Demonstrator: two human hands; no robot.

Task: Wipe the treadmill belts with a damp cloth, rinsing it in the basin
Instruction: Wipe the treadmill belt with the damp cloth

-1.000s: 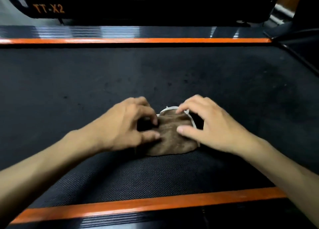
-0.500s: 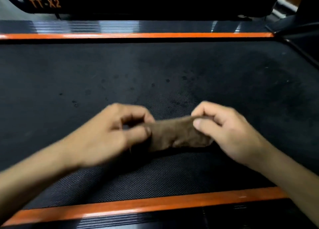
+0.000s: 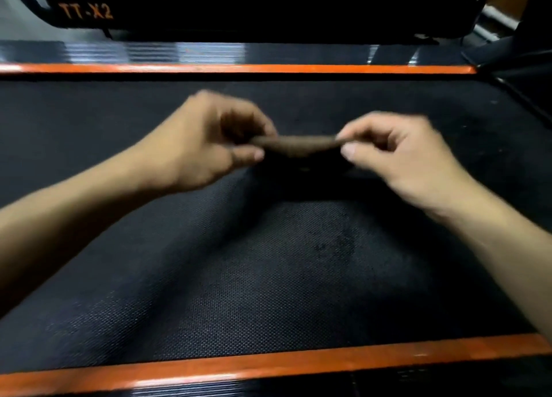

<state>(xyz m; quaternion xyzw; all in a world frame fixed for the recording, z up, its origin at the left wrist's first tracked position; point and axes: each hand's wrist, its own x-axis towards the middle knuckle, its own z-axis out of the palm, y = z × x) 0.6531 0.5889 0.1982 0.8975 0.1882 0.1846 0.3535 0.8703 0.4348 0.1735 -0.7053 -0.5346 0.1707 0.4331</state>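
Cloth [image 3: 294,144] pinched by left hand [image 3: 206,145], right hand [image 3: 397,151], above belt [image 3: 268,277]

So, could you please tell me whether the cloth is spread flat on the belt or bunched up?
Bunched up: the cloth shows as a narrow brown strip stretched between the left hand and right hand, both pinching its ends.

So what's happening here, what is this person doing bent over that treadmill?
A person is cleaning a treadmill. Both hands hold a small brown cloth stretched between them just above the black belt: the left hand pinches one end, the right hand pinches the other. The cloth is not wiping at this moment, and seems to be lifted off the belt. Orange side strips run along the belt's edges. No basin is in view.
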